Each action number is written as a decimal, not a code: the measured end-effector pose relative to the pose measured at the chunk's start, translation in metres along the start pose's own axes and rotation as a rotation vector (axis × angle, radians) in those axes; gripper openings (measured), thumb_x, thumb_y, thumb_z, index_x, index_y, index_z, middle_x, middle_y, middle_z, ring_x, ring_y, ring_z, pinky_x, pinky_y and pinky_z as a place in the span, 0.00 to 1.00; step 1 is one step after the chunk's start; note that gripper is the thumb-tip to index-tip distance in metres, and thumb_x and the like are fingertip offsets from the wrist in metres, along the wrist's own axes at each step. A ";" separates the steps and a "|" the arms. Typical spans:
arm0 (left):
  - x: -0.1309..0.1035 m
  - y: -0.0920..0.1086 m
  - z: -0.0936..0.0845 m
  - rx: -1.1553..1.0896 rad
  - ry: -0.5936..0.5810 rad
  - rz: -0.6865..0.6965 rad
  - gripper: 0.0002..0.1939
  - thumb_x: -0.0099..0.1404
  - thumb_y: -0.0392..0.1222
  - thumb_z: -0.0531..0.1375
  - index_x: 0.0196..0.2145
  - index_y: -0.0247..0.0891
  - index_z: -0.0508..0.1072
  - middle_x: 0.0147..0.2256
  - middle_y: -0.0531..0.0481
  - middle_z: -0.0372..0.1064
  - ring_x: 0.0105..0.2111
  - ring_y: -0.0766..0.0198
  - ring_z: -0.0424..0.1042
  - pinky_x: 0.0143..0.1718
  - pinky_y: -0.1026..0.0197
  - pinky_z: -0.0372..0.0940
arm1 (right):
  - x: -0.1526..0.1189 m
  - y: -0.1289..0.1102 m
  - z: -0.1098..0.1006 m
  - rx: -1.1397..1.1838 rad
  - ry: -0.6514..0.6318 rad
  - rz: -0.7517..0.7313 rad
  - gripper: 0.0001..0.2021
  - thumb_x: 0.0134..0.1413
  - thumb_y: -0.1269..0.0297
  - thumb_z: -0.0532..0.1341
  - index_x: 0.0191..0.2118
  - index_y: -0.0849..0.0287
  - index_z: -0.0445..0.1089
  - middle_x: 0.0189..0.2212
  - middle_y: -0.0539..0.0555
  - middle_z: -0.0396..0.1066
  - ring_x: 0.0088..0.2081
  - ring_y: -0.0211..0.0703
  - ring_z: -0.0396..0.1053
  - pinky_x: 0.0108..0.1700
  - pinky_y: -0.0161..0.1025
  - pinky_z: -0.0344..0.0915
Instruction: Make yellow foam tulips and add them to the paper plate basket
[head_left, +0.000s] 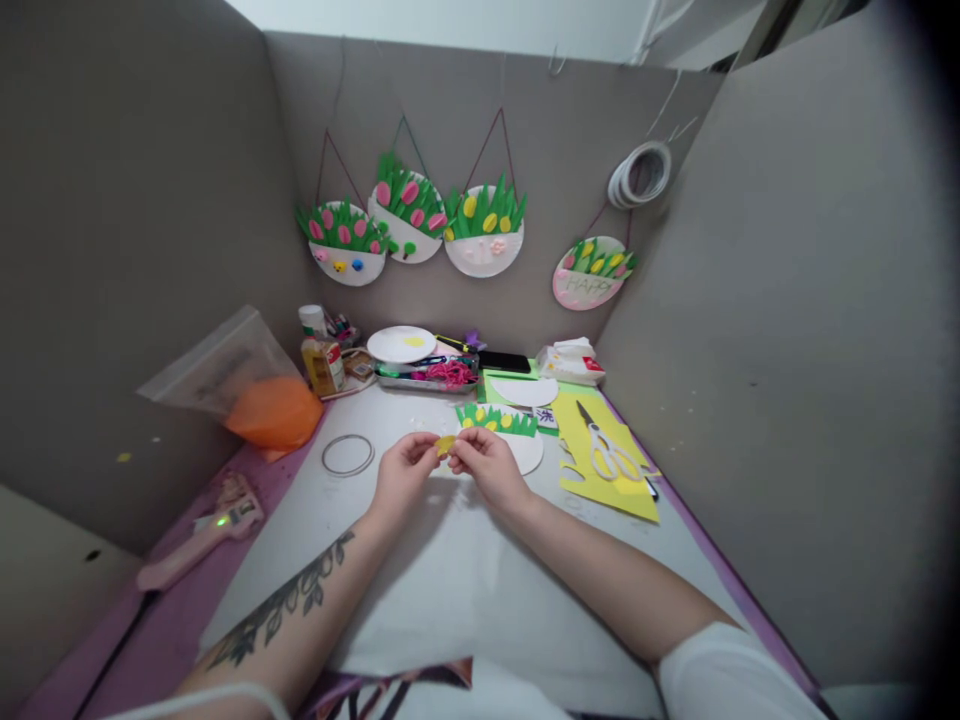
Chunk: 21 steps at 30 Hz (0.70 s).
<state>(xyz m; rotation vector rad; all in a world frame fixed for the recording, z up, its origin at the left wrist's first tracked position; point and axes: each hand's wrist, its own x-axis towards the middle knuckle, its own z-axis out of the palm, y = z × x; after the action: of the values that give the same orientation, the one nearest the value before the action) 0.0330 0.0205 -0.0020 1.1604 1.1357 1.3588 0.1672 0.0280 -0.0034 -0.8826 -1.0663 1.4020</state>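
Between my two hands is a small yellow paper piece (pixel 445 446), pinched at both sides. My left hand (pixel 409 465) has its thumb and fingers closed on the left edge of it. On the right edge, my right hand (pixel 484 460) grips it with the fingertips. Just behind and right of my right hand lies a white paper-plate basket (pixel 526 453) with green paper grass and yellow ovals, partly covered by that hand. A metal ring (pixel 348 455) lies on the table left of my left hand.
White-handled scissors (pixel 611 455) rest on yellow paper (pixel 577 425) at the right. A pink glue gun (pixel 199 545) and a bag of orange material (pixel 274 410) are at the left. A metal tray (pixel 397 382) stands behind. Decorated plates (pixel 485 250) hang on the back wall.
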 end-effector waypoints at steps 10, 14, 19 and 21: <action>-0.001 0.001 0.001 -0.026 0.017 -0.045 0.14 0.48 0.41 0.64 0.33 0.32 0.73 0.28 0.48 0.73 0.28 0.64 0.72 0.32 0.63 0.65 | 0.003 0.002 -0.007 -0.214 -0.004 -0.076 0.07 0.44 0.61 0.62 0.28 0.59 0.66 0.21 0.48 0.67 0.24 0.36 0.65 0.25 0.33 0.62; -0.002 0.001 0.001 0.007 0.024 -0.069 0.13 0.49 0.40 0.63 0.34 0.32 0.75 0.29 0.47 0.74 0.29 0.63 0.72 0.34 0.62 0.65 | 0.003 -0.005 -0.010 -0.426 0.040 -0.301 0.07 0.45 0.63 0.61 0.22 0.59 0.67 0.26 0.50 0.66 0.33 0.39 0.64 0.33 0.34 0.62; -0.002 0.001 0.001 0.005 0.013 -0.108 0.15 0.49 0.39 0.63 0.36 0.32 0.75 0.31 0.45 0.75 0.32 0.61 0.73 0.37 0.61 0.65 | 0.006 -0.002 -0.012 -0.339 0.029 -0.226 0.06 0.45 0.63 0.61 0.25 0.59 0.69 0.29 0.51 0.68 0.29 0.37 0.64 0.29 0.34 0.61; -0.002 0.001 0.001 -0.003 0.014 -0.115 0.15 0.49 0.39 0.63 0.36 0.32 0.75 0.31 0.45 0.75 0.33 0.61 0.73 0.37 0.61 0.65 | 0.007 0.001 -0.012 -0.276 0.027 -0.161 0.06 0.44 0.62 0.61 0.26 0.59 0.69 0.25 0.50 0.69 0.24 0.35 0.62 0.25 0.33 0.60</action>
<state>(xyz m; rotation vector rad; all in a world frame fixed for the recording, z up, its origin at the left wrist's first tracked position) 0.0339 0.0182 -0.0014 1.0687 1.1922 1.2811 0.1774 0.0362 -0.0081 -0.9862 -1.3011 1.1235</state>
